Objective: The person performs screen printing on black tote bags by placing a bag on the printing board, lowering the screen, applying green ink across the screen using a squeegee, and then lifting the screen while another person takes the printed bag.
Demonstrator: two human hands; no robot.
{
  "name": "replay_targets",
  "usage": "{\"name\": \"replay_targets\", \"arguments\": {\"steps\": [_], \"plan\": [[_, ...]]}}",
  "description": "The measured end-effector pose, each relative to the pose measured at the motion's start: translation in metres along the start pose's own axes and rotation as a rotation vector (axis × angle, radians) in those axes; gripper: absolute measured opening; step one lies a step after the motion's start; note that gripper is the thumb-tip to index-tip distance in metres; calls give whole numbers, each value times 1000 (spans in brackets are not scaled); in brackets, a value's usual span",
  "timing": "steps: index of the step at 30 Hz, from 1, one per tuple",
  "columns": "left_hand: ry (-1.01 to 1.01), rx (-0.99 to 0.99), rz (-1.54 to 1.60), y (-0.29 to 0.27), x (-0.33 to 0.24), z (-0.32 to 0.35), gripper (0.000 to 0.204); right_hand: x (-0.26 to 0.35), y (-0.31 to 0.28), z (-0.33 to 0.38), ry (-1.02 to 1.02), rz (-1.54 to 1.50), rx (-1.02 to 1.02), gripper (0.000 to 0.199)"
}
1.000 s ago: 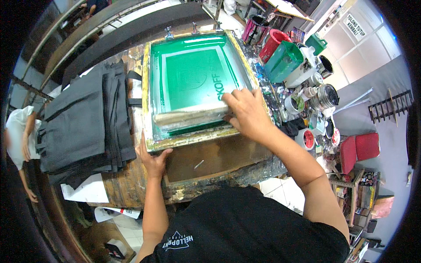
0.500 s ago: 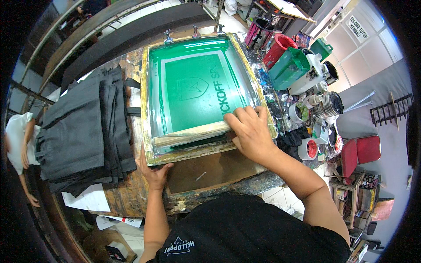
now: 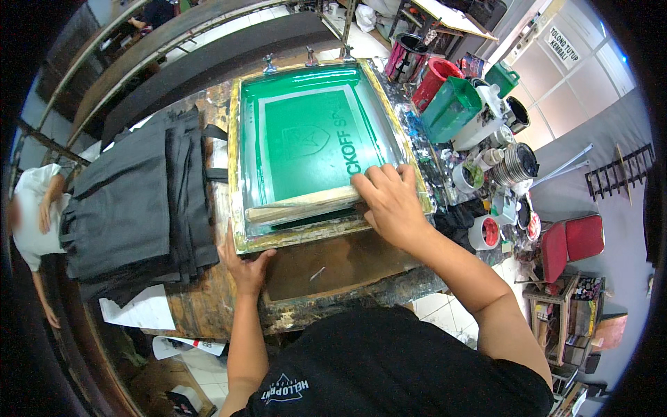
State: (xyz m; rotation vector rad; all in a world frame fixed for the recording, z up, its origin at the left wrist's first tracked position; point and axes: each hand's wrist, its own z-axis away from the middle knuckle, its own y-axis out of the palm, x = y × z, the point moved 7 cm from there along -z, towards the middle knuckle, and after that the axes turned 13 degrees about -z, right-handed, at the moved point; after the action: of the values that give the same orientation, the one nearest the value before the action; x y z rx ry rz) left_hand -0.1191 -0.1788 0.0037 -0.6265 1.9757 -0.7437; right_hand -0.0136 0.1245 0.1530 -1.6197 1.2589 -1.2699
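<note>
A screen printing frame (image 3: 313, 236), its wooden rim stained yellow, lies on the worktable. Green ink coats its mesh (image 3: 299, 167), where a shield outline and dark lettering show. Across the near end of the mesh lies a squeegee (image 3: 295, 206) with a pale wooden handle. My right hand (image 3: 394, 208) is closed over the right end of that handle. At the near left corner of the frame, my left hand (image 3: 246, 267) grips the rim, thumb along the near side and fingers up the left side. The squeegee's blade is mostly hidden under its handle.
Stacked black fabric bags (image 3: 132, 201) lie left of the frame, straps reaching toward it. Hinge clamps (image 3: 269, 64) stand at the far edge. Ink tubs, a green container (image 3: 451, 110) and a red bucket (image 3: 436, 80) crowd the right side. Another person (image 3: 38, 215) is at far left.
The view has shifted slightly. Both hands keep their holds, and the squeegee stays at the near end of the mesh with little visible movement.
</note>
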Motion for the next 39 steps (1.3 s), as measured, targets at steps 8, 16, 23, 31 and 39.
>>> {"name": "replay_targets", "arguments": {"steps": [8, 16, 23, 31, 39], "plan": [[13, -19, -7, -1, -2, 0, 117, -2, 6, 0, 9, 61, -28, 51], [18, -15, -9, -1, -2, 0, 116, 0, 13, -2, 6, 83, -66, 55], [97, 41, -475, -17, -12, -4, 107, -5, 25, 5, 3, -6, -67, 49], [75, 96, -536, -17, -19, -5, 101, -10, 35, 8, 1, 16, -84, 43], [152, 46, -493, -51, -65, -27, 111, -11, 15, 3, -9, -35, -78, 58]]}}
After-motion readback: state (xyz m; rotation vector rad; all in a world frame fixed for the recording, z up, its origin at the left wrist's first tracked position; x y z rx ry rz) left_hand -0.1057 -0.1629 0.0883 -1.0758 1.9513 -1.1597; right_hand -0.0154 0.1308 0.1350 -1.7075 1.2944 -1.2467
